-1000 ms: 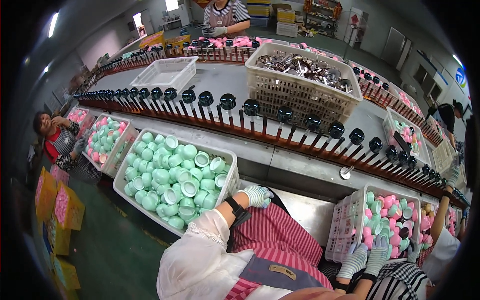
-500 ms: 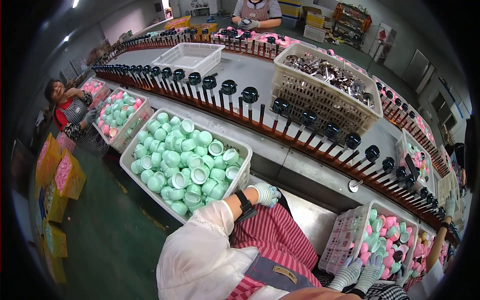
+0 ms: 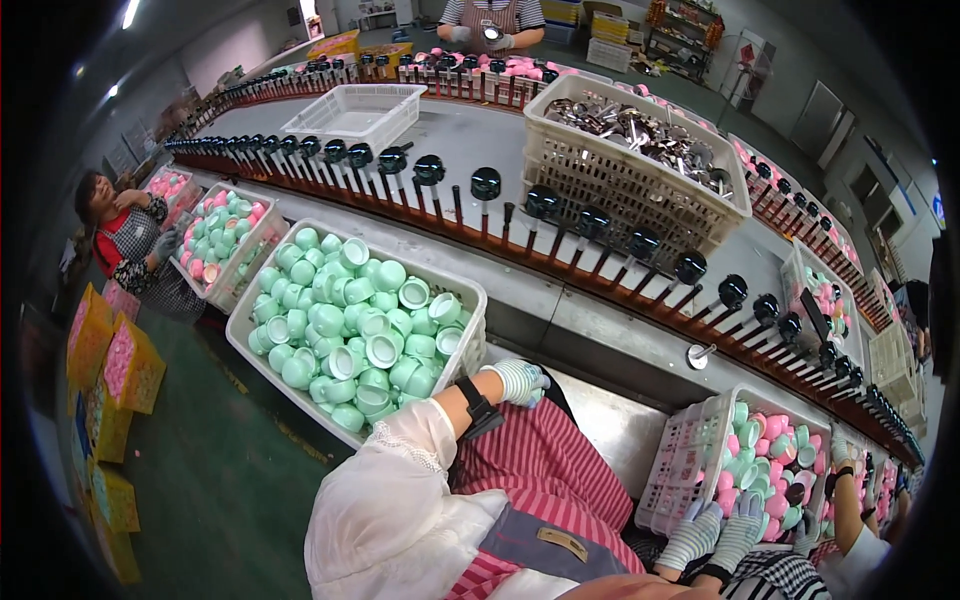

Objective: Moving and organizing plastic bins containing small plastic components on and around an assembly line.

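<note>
My left hand (image 3: 522, 382), in a white striped glove with a black band on the wrist above, rests on my red striped apron (image 3: 530, 440), fingers laid flat over my lap. Beside it stands a white crate (image 3: 462, 375) heaped with mint-green plastic cups (image 3: 350, 320). At the lower right, two striped gloved hands lie side by side at a white crate (image 3: 685, 465) of pink and mint cups (image 3: 775, 455). The right one of this pair appears to be my right hand (image 3: 738, 532), fingers stretched flat on the cups; my forearm is mostly cut off by the lower edge.
A line of dark glossy domes on rods (image 3: 486, 183) runs along the metal table. Behind it stands a crate of shiny metal parts (image 3: 640, 200). A small metal disc with a stem (image 3: 699, 356) lies on the table edge. Co-workers stand at left (image 3: 135, 235), across (image 3: 492, 22) and right.
The view has shifted slightly. My hands keep their places. At far right, a co-worker's gloved hand has come down toward the cups. The person across now shows a shiny round piece in their hands.
</note>
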